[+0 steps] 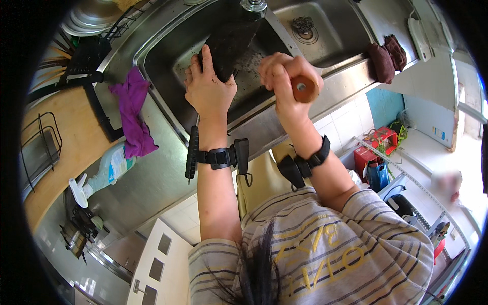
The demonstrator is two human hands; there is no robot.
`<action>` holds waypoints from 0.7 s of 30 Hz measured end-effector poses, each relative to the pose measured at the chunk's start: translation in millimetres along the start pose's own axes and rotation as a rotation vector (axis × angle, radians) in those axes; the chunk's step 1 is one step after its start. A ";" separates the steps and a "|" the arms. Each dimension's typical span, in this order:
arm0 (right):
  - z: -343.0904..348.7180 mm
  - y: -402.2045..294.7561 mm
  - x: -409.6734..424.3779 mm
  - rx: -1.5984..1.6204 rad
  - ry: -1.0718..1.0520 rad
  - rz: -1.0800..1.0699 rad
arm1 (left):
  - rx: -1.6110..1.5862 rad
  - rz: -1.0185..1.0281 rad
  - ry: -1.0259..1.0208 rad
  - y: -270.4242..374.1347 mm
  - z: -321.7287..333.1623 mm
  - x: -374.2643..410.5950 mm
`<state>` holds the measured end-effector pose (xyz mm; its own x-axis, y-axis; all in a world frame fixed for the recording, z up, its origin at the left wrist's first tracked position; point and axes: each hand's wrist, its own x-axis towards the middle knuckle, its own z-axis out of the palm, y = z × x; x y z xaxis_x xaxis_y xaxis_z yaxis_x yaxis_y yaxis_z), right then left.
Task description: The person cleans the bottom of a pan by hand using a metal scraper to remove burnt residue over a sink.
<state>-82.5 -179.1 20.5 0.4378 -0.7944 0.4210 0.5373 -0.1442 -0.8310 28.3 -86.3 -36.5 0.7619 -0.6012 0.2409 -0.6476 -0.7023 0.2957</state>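
In the left basin of a stainless steel sink (162, 65), a large dark, dirt-covered object (232, 42) lies tilted; its exact kind cannot be told. My left hand (209, 85) grips its near left edge, fingers spread along the side and thumb at the lower tip. My right hand (288, 78) is closed around the round wooden handle (305, 88) of a tool, its butt end facing me. The tool's working end is a motion blur beside the dark object, so its shape is unclear. Dark crumbs are scattered on the basin floor and my left fingers.
A faucet (254, 5) stands at the far rim. The right basin holds a steel wool-like scourer (303, 24) by its drain. Brown cloths (382, 63) lie on the right counter. Leftward are a purple cloth (135, 114), a spray bottle (110, 166) and a wooden board (72, 133).
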 end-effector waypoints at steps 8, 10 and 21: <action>-2.3 29.3 20.9 0.083 0.026 0.038 | -0.077 -0.012 0.028 -1.3 -3.8 4.3; -19.2 20.1 18.7 0.130 -0.028 -0.021 | -0.065 -0.020 0.032 -4.1 -5.5 3.7; -22.4 19.0 27.6 0.182 -0.044 -0.014 | -0.041 0.007 0.057 -8.6 2.5 -2.5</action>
<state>-76.4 -216.9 8.2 0.4583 -0.7660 0.4508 0.6632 -0.0430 -0.7472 32.0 -79.8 -41.9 0.7571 -0.5828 0.2950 -0.6532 -0.6810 0.3310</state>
